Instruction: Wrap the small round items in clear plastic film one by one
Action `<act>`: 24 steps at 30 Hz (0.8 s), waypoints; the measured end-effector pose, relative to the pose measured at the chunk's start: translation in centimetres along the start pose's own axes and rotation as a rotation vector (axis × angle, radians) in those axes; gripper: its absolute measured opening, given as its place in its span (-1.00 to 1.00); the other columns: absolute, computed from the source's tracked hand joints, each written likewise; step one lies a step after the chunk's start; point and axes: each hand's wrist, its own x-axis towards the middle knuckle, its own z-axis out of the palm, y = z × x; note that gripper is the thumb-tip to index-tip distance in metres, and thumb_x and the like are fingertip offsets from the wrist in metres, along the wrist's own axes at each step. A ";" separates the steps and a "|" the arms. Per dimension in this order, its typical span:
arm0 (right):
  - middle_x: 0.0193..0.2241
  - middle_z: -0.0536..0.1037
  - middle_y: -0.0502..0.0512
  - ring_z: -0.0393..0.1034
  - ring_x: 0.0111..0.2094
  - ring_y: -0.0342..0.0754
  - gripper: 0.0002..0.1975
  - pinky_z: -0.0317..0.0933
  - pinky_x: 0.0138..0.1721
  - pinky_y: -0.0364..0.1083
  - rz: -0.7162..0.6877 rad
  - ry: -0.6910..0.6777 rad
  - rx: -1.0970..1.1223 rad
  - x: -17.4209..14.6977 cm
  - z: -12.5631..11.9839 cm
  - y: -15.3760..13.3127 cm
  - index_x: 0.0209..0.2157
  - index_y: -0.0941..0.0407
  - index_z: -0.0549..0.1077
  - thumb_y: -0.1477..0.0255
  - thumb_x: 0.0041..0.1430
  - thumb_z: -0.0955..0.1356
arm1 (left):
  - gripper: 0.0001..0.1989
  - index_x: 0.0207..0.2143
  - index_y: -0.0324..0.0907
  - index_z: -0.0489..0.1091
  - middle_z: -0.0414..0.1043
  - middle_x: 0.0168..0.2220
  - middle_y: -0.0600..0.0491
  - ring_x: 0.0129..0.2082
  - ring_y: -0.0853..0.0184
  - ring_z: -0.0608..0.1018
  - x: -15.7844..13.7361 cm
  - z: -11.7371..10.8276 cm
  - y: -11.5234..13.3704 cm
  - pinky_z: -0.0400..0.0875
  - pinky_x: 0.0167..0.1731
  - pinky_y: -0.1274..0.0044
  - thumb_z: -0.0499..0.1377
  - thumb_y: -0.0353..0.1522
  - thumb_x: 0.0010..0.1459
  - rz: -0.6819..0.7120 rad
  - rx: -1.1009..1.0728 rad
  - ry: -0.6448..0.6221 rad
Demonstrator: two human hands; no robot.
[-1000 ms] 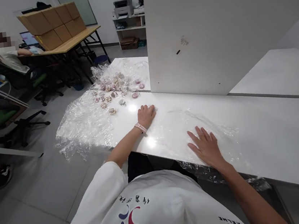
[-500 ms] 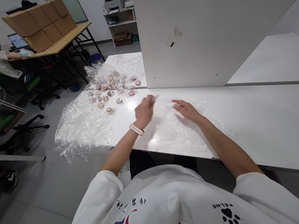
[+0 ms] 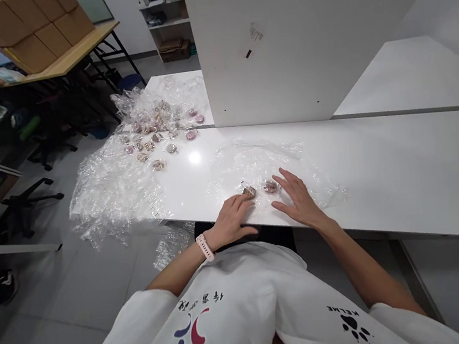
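Note:
A sheet of clear plastic wrap (image 3: 248,158) lies spread on the white table before me. On its near part sit two small wrapped items, a brown one (image 3: 249,191) on the left and a pinkish-brown one (image 3: 271,187) on the right; their kind is too small to tell. My left hand (image 3: 233,219), fingers extended, has its fingertips at the brown item. Beside the pinkish item is my right hand (image 3: 297,197), its fingers spread and thumb apart. Neither hand grips anything.
A heap of crumpled clear plastic (image 3: 110,192) hangs over the table's left end, with several small wrapped items (image 3: 152,123) among it. A tall white panel (image 3: 272,44) rises behind the table. Further back left, a person sits near a wooden table (image 3: 61,65) with cardboard boxes (image 3: 35,53).
Both hands have come down toward the table's near edge and opened. Two small wrapped items now show on the plastic sheet between them. The view has shifted slightly.

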 end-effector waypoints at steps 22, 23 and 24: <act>-0.53 0.47 0.03 0.29 -0.48 -0.10 -0.54 0.15 -0.41 -0.10 0.385 -0.241 0.309 4.0 -4.5 0.6 -0.40 0.09 0.51 -0.03 0.19 0.28 | -0.73 -0.45 -0.16 0.43 0.47 -0.54 0.07 -0.53 0.34 0.47 4.0 -5.0 -5.5 0.34 -0.43 0.49 0.11 -0.23 0.26 -0.606 -0.133 0.085; -0.54 0.45 0.02 0.26 -0.50 -0.12 -0.56 0.12 -0.43 -0.12 0.403 -0.286 0.299 5.5 -4.4 1.3 -0.41 0.10 0.50 -0.01 0.15 0.31 | -0.74 -0.48 -0.16 0.42 0.44 -0.56 0.07 -0.53 0.32 0.46 4.8 -4.9 -6.2 0.33 -0.43 0.47 0.12 -0.27 0.24 -0.642 -0.045 0.020; -0.54 0.45 0.02 0.25 -0.50 -0.13 -0.58 0.09 -0.44 -0.13 0.418 -0.314 0.267 6.7 -4.1 2.0 -0.42 0.11 0.49 0.01 0.11 0.35 | -0.77 -0.50 -0.17 0.40 0.43 -0.57 0.06 -0.52 0.30 0.47 5.5 -4.7 -6.6 0.34 -0.41 0.45 0.13 -0.32 0.22 -0.669 0.041 -0.041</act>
